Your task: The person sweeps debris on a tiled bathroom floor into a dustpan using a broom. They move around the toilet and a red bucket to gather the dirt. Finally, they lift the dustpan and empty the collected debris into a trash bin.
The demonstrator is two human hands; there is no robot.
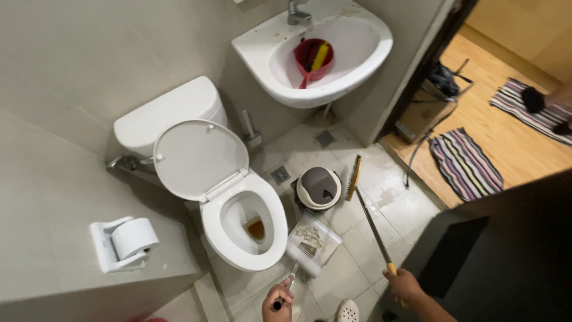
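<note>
Head view: left hand (277, 300) grips dustpan (313, 243) handle, tilted to floor (351, 280); right hand (404, 285) clasps broom (369, 217), bristles beside it.

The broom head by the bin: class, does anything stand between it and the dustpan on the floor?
The broom head leans beside the small lidded bin, which sits just above the dustpan. The bin's edge lies partly between them. The right hand holds the broom handle; the left hand holds the dustpan's handle.
</note>
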